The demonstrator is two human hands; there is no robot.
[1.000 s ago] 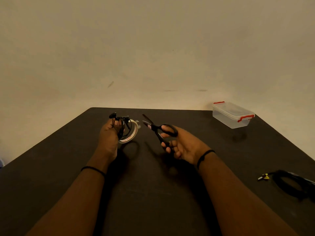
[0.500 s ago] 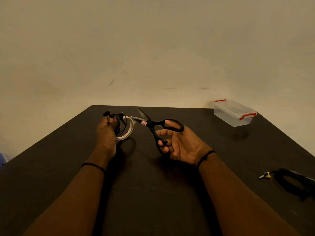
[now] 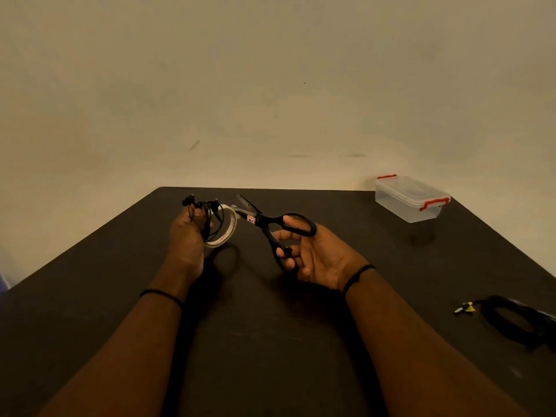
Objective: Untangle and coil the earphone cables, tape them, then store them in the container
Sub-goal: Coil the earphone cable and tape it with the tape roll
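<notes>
Left hand (image 3: 188, 236), seen from above and behind, is raised a little over a dark desk (image 3: 270, 341) with its fingers curled around a small coil of black earphone cable (image 3: 207, 219). Two earbuds stick up from the top of the coil, above the knuckles. This hand also holds a roll of clear tape (image 3: 224, 225), which stands on edge just to the right of the coil and overlaps it; how the fingers grip the roll is hidden behind the hand.

Right hand (image 3: 313, 254) is turned palm up, close beside the left. It grips a pair of black-handled scissors (image 3: 267, 221), with the thumb through the upper handle loop and the other fingers curled at the lower one. The blades point left and slightly away, are parted, and their tips reach the far rim of the tape roll. A small red and white label sits near the scissors' pivot.

Both wrists wear a thin black band.

At the far right corner of the desk, well apart from the hands, stands a clear plastic container (image 3: 412, 200) with its lid on and red clips at its two ends. Near the right edge, closer to the viewer, lies a second black cable (image 3: 511, 320) in a loose loop, with a yellow-marked plug at its left end. A plain beige wall (image 3: 270, 85) rises behind the desk.
</notes>
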